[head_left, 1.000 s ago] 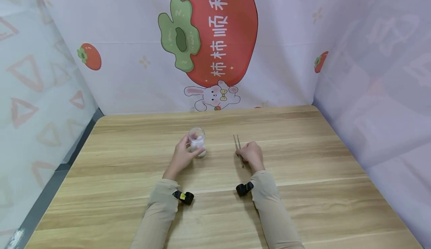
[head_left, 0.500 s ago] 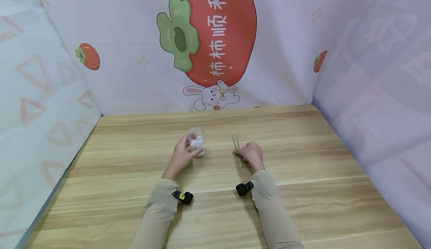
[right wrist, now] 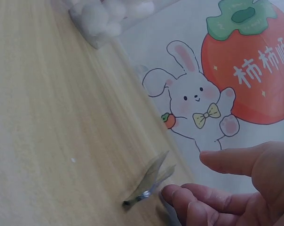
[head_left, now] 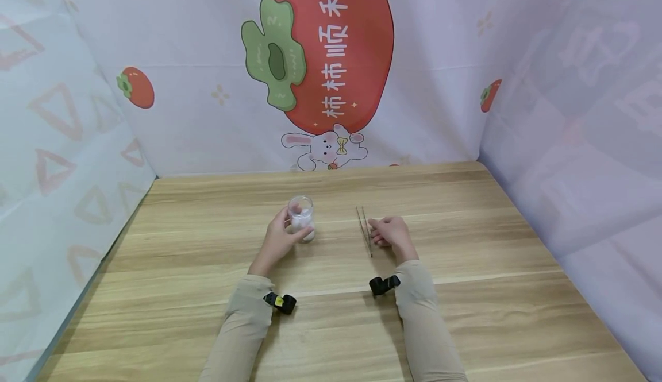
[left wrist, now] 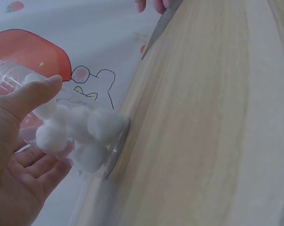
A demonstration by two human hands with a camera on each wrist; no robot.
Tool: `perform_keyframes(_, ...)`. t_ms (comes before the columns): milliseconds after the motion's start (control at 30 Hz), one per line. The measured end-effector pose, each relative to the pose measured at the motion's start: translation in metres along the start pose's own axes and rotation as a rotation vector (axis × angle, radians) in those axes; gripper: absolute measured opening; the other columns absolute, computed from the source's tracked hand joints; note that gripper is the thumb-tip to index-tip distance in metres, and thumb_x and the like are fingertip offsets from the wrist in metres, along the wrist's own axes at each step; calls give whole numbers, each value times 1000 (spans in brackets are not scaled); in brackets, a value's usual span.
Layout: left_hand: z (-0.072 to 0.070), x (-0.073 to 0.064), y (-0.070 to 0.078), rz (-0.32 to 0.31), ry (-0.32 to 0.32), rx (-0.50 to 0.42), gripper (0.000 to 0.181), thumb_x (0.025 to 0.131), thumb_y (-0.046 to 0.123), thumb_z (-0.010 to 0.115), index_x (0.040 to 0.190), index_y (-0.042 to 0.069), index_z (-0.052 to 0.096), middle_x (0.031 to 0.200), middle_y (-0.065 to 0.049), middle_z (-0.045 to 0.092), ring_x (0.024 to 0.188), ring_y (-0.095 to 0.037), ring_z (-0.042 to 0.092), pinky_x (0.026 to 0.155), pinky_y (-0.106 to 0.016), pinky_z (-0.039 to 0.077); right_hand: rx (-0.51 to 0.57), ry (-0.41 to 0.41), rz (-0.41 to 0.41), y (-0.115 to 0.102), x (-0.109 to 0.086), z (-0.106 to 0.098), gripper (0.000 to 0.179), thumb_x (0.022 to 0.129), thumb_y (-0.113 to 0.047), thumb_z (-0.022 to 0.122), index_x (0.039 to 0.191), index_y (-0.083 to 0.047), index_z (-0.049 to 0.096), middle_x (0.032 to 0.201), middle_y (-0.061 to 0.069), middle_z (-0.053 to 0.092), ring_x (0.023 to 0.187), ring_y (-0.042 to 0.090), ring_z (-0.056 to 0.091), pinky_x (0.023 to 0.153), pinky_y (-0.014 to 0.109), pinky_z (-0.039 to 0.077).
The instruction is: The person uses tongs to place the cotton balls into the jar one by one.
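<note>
A clear jar [head_left: 302, 220] of white cotton balls stands upright on the table. My left hand [head_left: 276, 242] holds it from the left side, thumb and fingers around its wall, as the left wrist view shows with the cotton balls [left wrist: 81, 127]. To the right of the jar, metal tweezers [head_left: 365, 235] lie on the wood with their tips pointing away from me. Just right of them is my right hand [head_left: 391, 234]. In the right wrist view its thumb [right wrist: 231, 160] is spread from the bent fingers, which hold nothing and are close beside the tweezers [right wrist: 149, 182].
The wooden table [head_left: 331, 324] reaches back to a white cloth [head_left: 196, 129] printed with a persimmon and a rabbit. Pale cloths hang at the left and right sides. A black camera [head_left: 281, 303] is strapped to the left wrist, another [head_left: 384, 285] to the right.
My right hand has let go of the tweezers and shifted slightly right; the tweezers stay on the table. The left hand and jar are where they were.
</note>
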State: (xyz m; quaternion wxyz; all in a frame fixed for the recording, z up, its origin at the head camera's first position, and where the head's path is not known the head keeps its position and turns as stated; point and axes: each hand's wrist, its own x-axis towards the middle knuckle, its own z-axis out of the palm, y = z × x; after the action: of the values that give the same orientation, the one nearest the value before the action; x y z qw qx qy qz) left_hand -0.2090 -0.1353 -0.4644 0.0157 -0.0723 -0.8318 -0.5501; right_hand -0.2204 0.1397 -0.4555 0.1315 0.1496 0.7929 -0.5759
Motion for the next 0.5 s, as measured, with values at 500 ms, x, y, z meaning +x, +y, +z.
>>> perform_keyframes(500, -13, -2, 10, -9, 11, 19, 81, 86, 28, 73, 150, 9, 27, 152, -17, 40, 143, -34, 37, 121, -48, 30, 34, -3, -23, -10, -2, -18, 41, 98, -25, 55, 117, 11, 55, 75, 2, 66, 56, 2, 56, 54, 13, 50)
